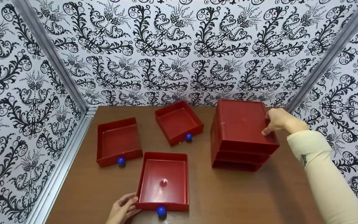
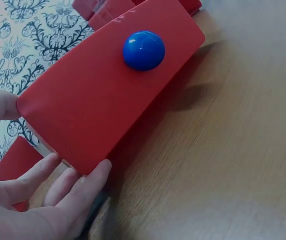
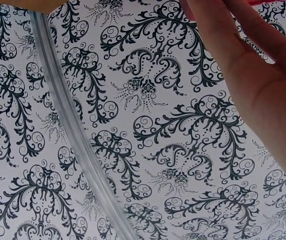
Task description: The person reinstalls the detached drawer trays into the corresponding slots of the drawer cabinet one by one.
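My left hand (image 1: 123, 209) pinches the front left corner of a red drawer (image 1: 166, 186) on the table. The left wrist view gives its front panel (image 2: 83, 105) with a round blue knob (image 2: 144, 50); the thumb lies at the upper corner and fingertips at the lower one. On the right stands a red drawer cabinet (image 1: 242, 121) with three dark slots at its front. My right hand (image 1: 279, 120) grips the right edge of its top, thumb on the upper face and some fingertips hidden. Only part of the right hand (image 3: 263, 75) shows in the right wrist view.
Two more red drawers with blue knobs lie on the brown table (image 1: 204, 186): one at the left (image 1: 120, 140), the other at the back middle (image 1: 179, 121), turned askew. Patterned walls (image 1: 172, 53) with grey metal rails (image 1: 312, 65) surround the table's back and sides.
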Tool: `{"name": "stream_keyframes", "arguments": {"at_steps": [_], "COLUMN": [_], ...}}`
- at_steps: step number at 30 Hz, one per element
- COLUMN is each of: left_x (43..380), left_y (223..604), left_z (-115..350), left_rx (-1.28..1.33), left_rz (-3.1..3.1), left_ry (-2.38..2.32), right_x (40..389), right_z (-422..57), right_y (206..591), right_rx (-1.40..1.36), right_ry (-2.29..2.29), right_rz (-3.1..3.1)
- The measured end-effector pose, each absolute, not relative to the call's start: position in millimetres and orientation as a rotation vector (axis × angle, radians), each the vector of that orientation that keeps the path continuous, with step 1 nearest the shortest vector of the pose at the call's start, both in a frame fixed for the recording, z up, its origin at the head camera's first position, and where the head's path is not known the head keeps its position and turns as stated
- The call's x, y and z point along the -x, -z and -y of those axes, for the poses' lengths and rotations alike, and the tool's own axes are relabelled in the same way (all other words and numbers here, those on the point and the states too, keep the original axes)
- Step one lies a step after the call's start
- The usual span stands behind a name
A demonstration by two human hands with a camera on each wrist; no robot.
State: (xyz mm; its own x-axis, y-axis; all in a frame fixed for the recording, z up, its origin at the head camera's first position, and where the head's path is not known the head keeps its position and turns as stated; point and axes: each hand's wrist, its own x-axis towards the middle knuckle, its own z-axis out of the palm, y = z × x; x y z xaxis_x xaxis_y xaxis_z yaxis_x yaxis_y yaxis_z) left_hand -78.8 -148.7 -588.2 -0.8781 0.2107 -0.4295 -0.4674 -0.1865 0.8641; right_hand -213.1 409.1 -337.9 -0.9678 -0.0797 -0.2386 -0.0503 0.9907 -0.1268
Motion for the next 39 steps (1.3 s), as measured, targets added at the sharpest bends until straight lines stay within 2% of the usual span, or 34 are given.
{"name": "stream_keyframes", "arguments": {"at_steps": [17,39], "left_x": [73,80], "left_y": [587,580], "left_z": [139,77], "left_rx": [0.214,0.082], "left_rz": [-1.525,-1.530], "left_ry": [-2.091,-1.922], "right_x": [208,214], "right_z": [-414,-409], "right_y": [341,338], "right_rx": [0.107,0.042], "right_ry": [0.151,0.145], "right_rz": [-2.886,-2.863]}}
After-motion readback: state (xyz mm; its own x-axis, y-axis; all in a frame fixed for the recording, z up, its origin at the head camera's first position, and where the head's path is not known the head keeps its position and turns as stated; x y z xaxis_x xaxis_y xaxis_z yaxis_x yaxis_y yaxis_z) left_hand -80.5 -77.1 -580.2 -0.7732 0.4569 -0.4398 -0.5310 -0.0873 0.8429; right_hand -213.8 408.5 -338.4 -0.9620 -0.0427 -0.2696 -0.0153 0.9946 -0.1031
